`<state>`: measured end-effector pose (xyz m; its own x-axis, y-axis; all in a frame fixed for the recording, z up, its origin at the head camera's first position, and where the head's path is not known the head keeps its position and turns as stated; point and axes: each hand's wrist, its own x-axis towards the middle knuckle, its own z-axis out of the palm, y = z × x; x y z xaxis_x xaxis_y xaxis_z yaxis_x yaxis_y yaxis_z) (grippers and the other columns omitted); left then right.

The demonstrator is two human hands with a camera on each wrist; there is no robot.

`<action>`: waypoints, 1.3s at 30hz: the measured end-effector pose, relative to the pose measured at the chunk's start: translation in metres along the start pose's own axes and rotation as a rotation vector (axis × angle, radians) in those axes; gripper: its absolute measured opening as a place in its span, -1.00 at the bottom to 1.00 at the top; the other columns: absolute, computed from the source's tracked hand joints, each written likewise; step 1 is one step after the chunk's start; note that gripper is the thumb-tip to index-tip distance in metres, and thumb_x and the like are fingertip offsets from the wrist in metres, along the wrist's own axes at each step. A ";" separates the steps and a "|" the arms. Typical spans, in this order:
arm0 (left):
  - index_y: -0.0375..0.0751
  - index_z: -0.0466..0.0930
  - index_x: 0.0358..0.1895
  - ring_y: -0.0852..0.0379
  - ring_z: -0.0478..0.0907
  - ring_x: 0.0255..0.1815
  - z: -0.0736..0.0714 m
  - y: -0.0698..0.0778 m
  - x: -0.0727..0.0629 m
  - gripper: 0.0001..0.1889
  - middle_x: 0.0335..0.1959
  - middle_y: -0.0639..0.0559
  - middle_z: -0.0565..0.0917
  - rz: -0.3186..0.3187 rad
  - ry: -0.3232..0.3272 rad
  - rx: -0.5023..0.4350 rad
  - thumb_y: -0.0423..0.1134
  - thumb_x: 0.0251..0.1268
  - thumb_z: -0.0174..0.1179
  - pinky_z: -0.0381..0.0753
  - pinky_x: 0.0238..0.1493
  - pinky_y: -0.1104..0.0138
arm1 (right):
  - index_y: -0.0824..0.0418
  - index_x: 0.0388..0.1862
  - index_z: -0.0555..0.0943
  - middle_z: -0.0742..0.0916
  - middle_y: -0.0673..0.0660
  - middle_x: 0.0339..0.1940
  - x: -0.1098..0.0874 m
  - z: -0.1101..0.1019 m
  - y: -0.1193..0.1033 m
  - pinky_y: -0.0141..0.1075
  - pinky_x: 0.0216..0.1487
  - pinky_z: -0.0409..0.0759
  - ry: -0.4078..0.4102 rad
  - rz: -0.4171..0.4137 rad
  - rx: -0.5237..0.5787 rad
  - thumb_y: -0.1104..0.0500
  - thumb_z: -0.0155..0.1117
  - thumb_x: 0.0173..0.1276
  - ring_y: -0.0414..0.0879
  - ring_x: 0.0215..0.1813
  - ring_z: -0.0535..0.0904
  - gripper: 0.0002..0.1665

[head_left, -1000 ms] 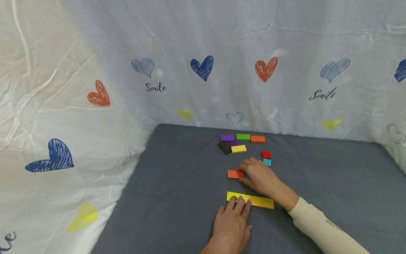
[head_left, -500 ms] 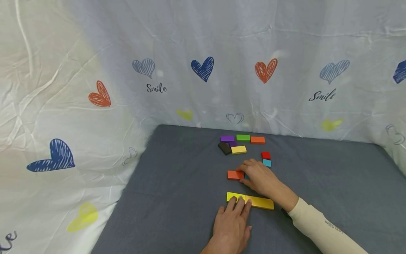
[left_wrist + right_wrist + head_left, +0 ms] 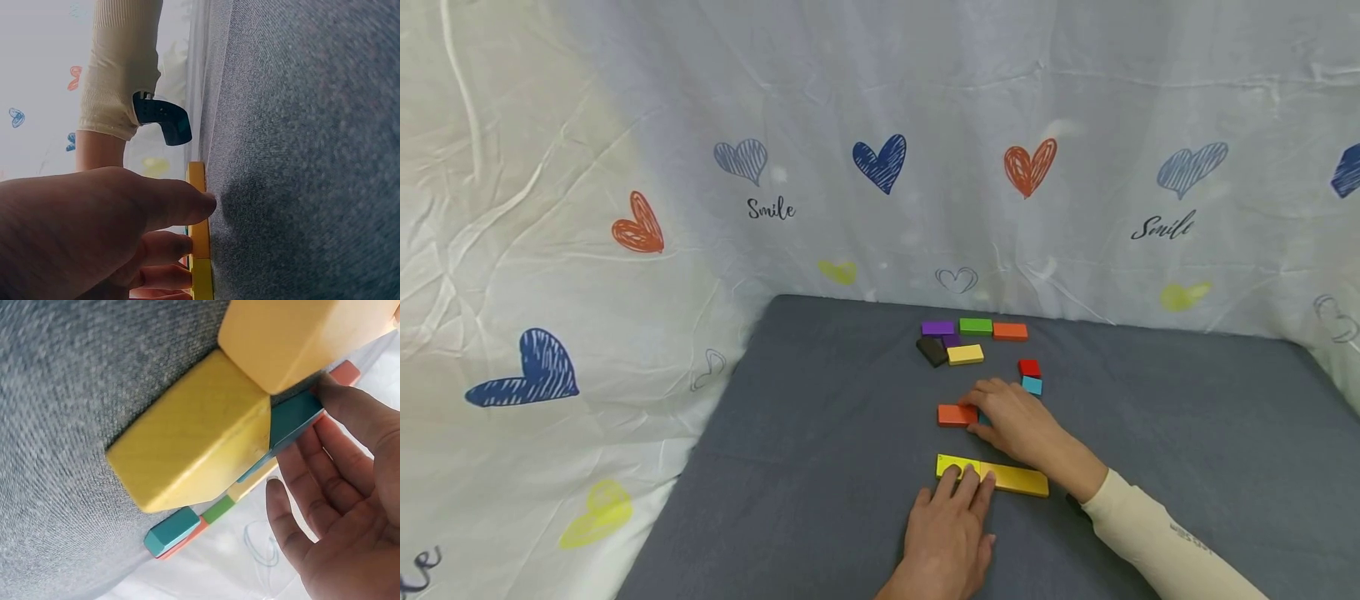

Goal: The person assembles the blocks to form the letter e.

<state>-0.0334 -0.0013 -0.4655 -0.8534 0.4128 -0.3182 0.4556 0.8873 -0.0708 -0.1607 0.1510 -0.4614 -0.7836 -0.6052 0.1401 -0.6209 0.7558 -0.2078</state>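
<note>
My right hand [image 3: 1018, 421] pinches a blue block [image 3: 295, 419] between thumb and fingers, at the right end of an orange block [image 3: 952, 416]. In the head view the hand covers most of the blue block. Nearer to me lies a row with a yellow block [image 3: 951, 462] at its left and a golden-yellow length [image 3: 1018, 479] at its right, end to end. My left hand [image 3: 942, 529] rests its outstretched fingertips on this row's front edge. In the left wrist view its thumb [image 3: 181, 201] lies beside the golden-yellow part.
Beyond the right hand lie a red block [image 3: 1029, 367] and a light blue block [image 3: 1032, 385]. Farther back sits a cluster: purple [image 3: 937, 328], green [image 3: 976, 327], orange [image 3: 1010, 332], black [image 3: 932, 351] and pale yellow [image 3: 966, 355] blocks. A printed curtain [image 3: 880, 242] hangs behind the table.
</note>
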 end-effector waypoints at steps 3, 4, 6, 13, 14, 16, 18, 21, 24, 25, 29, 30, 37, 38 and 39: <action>0.51 0.03 0.69 0.25 0.16 0.55 0.000 0.000 0.000 -0.24 0.57 0.41 0.21 0.000 -0.005 -0.001 0.43 0.52 0.03 0.56 0.20 0.22 | 0.16 0.04 0.80 0.76 0.07 -0.03 0.000 0.000 0.000 0.01 0.04 0.67 0.000 0.000 -0.001 0.10 0.68 0.23 0.05 0.03 0.67 -0.58; 0.51 0.03 0.69 0.25 0.16 0.55 0.000 0.000 0.000 -0.24 0.58 0.41 0.21 0.000 -0.006 -0.002 0.43 0.51 0.03 0.56 0.20 0.22 | 0.16 0.04 0.80 0.76 0.07 -0.03 0.000 0.000 0.000 0.01 0.04 0.67 0.000 0.001 -0.001 0.10 0.68 0.23 0.05 0.03 0.67 -0.58; 0.51 0.03 0.69 0.25 0.16 0.55 0.000 0.000 0.000 -0.24 0.58 0.41 0.21 0.000 -0.009 -0.004 0.43 0.51 0.03 0.56 0.20 0.21 | 0.16 0.04 0.80 0.76 0.07 -0.03 -0.001 0.000 0.000 0.01 0.04 0.67 -0.004 0.005 0.000 0.10 0.68 0.23 0.05 0.03 0.67 -0.58; 0.52 0.00 0.69 0.26 0.14 0.56 0.000 0.000 0.000 -0.23 0.58 0.41 0.19 0.003 -0.011 0.010 0.44 0.51 0.02 0.56 0.18 0.22 | 0.16 0.07 0.80 0.76 0.06 -0.02 -0.001 0.000 0.002 0.02 0.06 0.67 -0.010 0.009 0.014 0.04 0.66 0.26 0.04 0.03 0.67 -0.56; 0.51 0.00 0.69 0.26 0.14 0.56 0.000 0.000 0.000 -0.23 0.58 0.41 0.19 0.003 -0.007 0.012 0.44 0.51 0.02 0.56 0.18 0.22 | 0.16 0.07 0.80 0.76 0.06 -0.02 -0.001 -0.001 0.002 0.02 0.06 0.67 -0.005 0.007 0.019 0.03 0.66 0.27 0.03 0.03 0.67 -0.56; 0.51 0.01 0.69 0.26 0.15 0.55 0.001 0.000 0.000 -0.23 0.58 0.40 0.20 0.002 0.007 0.017 0.44 0.51 0.02 0.56 0.16 0.22 | 0.15 0.07 0.80 0.76 0.06 -0.03 -0.001 -0.002 0.003 0.00 0.06 0.68 0.007 0.004 0.035 0.00 0.63 0.31 0.03 0.01 0.68 -0.58; 0.50 0.03 0.69 0.26 0.15 0.55 0.001 0.000 -0.001 -0.23 0.57 0.40 0.21 0.001 0.015 0.021 0.44 0.51 0.03 0.55 0.15 0.23 | 0.15 0.07 0.81 0.76 0.06 -0.04 -0.001 -0.004 0.005 -0.01 0.06 0.69 0.018 0.009 0.057 -0.03 0.58 0.36 0.03 0.00 0.69 -0.60; 0.50 0.02 0.69 0.26 0.16 0.55 0.001 0.000 -0.001 -0.23 0.57 0.41 0.21 -0.003 0.015 0.028 0.44 0.51 0.02 0.55 0.14 0.23 | 0.15 0.08 0.80 0.77 0.06 -0.02 0.000 -0.009 0.010 -0.01 0.06 0.72 0.036 0.035 0.094 -0.04 0.51 0.44 0.02 0.02 0.70 -0.63; 0.51 0.01 0.69 0.26 0.16 0.55 0.001 0.000 -0.001 -0.23 0.58 0.41 0.21 -0.004 0.009 0.034 0.44 0.52 0.01 0.55 0.16 0.24 | 0.16 0.10 0.80 0.78 0.05 0.00 0.001 -0.015 0.017 0.00 0.06 0.72 0.056 0.061 0.113 -0.01 0.49 0.46 0.02 0.04 0.71 -0.64; 0.51 0.01 0.69 0.26 0.16 0.55 0.001 0.000 -0.001 -0.23 0.57 0.41 0.21 -0.004 0.007 0.036 0.44 0.51 0.01 0.55 0.16 0.24 | 0.17 0.10 0.79 0.78 0.05 0.00 0.002 -0.017 0.019 0.01 0.05 0.72 0.066 0.063 0.121 0.01 0.49 0.46 0.02 0.04 0.71 -0.64; 0.49 0.02 0.69 0.26 0.16 0.55 0.001 0.000 -0.001 -0.22 0.57 0.40 0.22 -0.001 0.010 0.039 0.44 0.51 0.02 0.55 0.16 0.26 | 0.23 0.13 0.78 0.78 0.09 0.00 0.004 -0.025 0.028 0.02 0.03 0.72 0.090 0.068 0.146 0.06 0.48 0.47 0.05 0.02 0.71 -0.64; 0.49 0.02 0.69 0.26 0.16 0.55 0.001 -0.001 -0.001 -0.22 0.56 0.40 0.22 0.000 0.009 0.038 0.44 0.51 0.02 0.55 0.16 0.26 | 0.23 0.14 0.77 0.78 0.11 0.01 0.005 -0.026 0.030 0.03 0.03 0.72 0.092 0.072 0.152 0.07 0.47 0.48 0.06 0.02 0.72 -0.63; 0.50 -0.01 0.70 0.27 0.14 0.57 0.000 0.000 0.001 -0.22 0.58 0.42 0.20 -0.001 -0.025 0.023 0.44 0.52 0.01 0.55 0.18 0.24 | 0.24 0.21 0.75 0.77 0.17 0.02 0.009 -0.030 0.043 0.06 0.02 0.71 0.094 0.132 0.158 0.07 0.42 0.52 0.11 0.01 0.70 -0.61; 0.50 -0.01 0.70 0.27 0.14 0.56 0.000 0.000 0.001 -0.22 0.58 0.42 0.20 -0.001 -0.029 0.022 0.44 0.52 0.01 0.55 0.19 0.24 | 0.23 0.21 0.74 0.77 0.18 0.02 0.010 -0.030 0.044 0.06 0.02 0.71 0.099 0.140 0.151 0.08 0.42 0.52 0.11 0.01 0.70 -0.61; 0.50 -0.01 0.70 0.27 0.14 0.56 0.000 0.000 0.001 -0.22 0.58 0.42 0.20 -0.002 -0.031 0.022 0.44 0.52 0.02 0.55 0.19 0.24 | 0.24 0.21 0.74 0.77 0.18 0.03 0.011 -0.029 0.046 0.06 0.02 0.71 0.105 0.146 0.144 0.08 0.42 0.52 0.11 0.01 0.70 -0.61</action>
<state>-0.0339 -0.0007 -0.4658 -0.8462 0.4046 -0.3467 0.4600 0.8831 -0.0921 -0.1979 0.1865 -0.4410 -0.8674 -0.4569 0.1971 -0.4974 0.7853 -0.3685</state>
